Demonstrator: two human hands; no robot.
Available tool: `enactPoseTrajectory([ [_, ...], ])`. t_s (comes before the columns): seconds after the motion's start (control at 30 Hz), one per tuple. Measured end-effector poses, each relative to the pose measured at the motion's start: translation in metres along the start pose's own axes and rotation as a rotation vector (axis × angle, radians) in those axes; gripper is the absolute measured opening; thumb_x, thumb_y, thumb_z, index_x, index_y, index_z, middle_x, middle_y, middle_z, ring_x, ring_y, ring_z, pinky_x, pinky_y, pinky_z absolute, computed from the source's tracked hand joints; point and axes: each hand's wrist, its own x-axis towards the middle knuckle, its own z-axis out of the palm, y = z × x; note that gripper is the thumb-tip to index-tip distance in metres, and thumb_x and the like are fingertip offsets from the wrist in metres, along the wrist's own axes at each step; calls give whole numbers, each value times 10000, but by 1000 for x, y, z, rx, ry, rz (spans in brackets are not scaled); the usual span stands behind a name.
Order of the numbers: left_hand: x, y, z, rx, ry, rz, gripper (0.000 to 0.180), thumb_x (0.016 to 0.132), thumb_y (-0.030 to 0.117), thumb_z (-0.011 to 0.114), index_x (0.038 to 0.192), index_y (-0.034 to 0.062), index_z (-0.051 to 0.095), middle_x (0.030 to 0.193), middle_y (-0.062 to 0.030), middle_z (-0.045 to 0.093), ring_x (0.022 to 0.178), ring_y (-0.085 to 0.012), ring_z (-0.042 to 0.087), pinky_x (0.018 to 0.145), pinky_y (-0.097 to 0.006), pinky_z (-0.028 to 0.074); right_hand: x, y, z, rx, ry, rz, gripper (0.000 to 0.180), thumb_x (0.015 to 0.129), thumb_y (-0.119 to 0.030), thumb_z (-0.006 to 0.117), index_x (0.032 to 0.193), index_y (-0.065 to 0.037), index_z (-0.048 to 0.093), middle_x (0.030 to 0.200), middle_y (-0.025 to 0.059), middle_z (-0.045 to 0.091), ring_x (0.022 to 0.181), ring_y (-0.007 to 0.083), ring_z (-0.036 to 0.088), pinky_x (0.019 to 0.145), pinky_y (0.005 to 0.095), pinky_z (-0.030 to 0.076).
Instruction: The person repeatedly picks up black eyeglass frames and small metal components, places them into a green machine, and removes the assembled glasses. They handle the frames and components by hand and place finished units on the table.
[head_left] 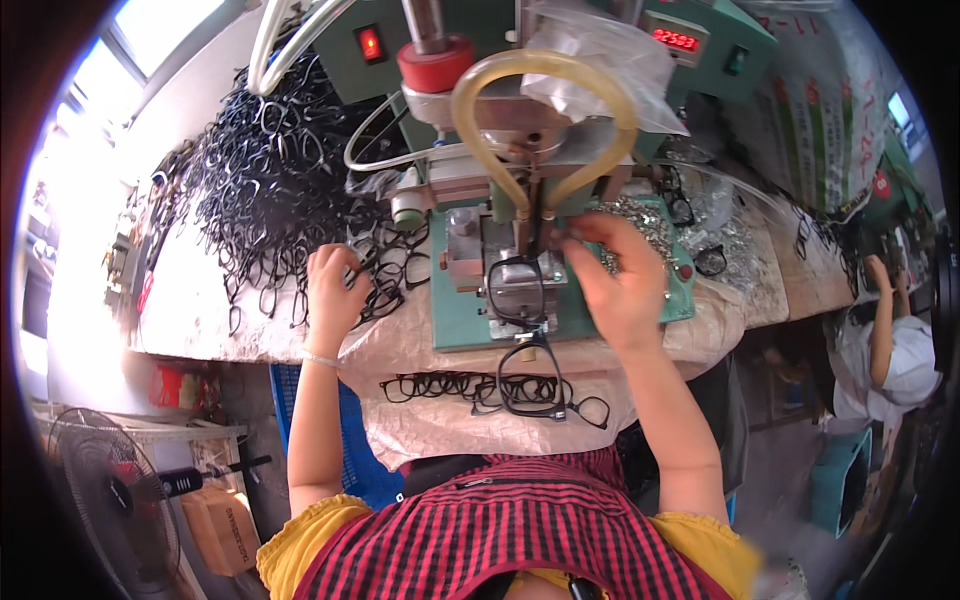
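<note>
Head view, left hand (335,290) curled narrowly at piled black eyeglass frames (285,160), right hand (622,285) half-curled beside green metal press (455,318), both holds unclear.

On the far side of the counter (660,345), the green machine (715,60) carries a counter-like display (675,40) on its right housing — a row of glowing red digits. A small red-lit window (370,43) on the left housing shows a mark too blurred to tell. Red characters stand on the far-right pale sack (820,130) — dark lettering on the near-left cardboard box (220,530).
</note>
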Motion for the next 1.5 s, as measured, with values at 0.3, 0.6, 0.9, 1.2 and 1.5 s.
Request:
enactPoseTrajectory([
  [0.3, 26, 26, 1, -903, 389, -533, 338, 1003, 384, 566, 977, 48, 598, 709, 60, 416, 611, -50, 389, 560, -202, 358, -5, -3, 25, 530, -51, 205, 358, 841, 21, 696, 1173, 13, 564, 942, 58, 690, 900, 92, 632, 826, 235, 474],
  [0.6, 11, 145, -46, -1130, 390, 365, 128, 1013, 111, 480, 1068, 13, 543, 1100, -183, 567, 980, -253, 568, 882, -393, 523, -16, -29, 25, 553, -80, 182, 471, 868, -30, 671, 1299, 21, 486, 1036, 81, 702, 1013, 111, 606, 932, 262, 432],
  [0.9, 30, 182, -68, -1223, 361, 337, 171, 1011, 138, 491, 1128, 16, 516, 1082, -213, 567, 947, -240, 556, 730, -373, 551, -13, -10, 39, 406, 61, 63, 459, 846, -18, 743, 1249, 12, 526, 917, 55, 678, 899, 100, 606, 837, 241, 457],
  [1.2, 42, 181, -63, -1138, 342, 160, 173, 1005, 61, 484, 1128, -36, 558, 1107, -175, 574, 981, -243, 611, 782, -396, 573, -20, -2, 48, 586, 126, 105, 443, 833, -7, 779, 1210, 30, 549, 988, 72, 693, 863, 71, 625, 797, 222, 490],
  [1.5, 43, 177, -59, -1297, 301, 264, 145, 924, -86, 544, 1063, -65, 582, 1021, -159, 610, 948, -249, 654, 869, -376, 570, -14, -34, 22, 538, -21, 162, 537, 867, 25, 654, 1364, 17, 450, 1110, 110, 687, 1197, 174, 554, 1043, 320, 382],
])
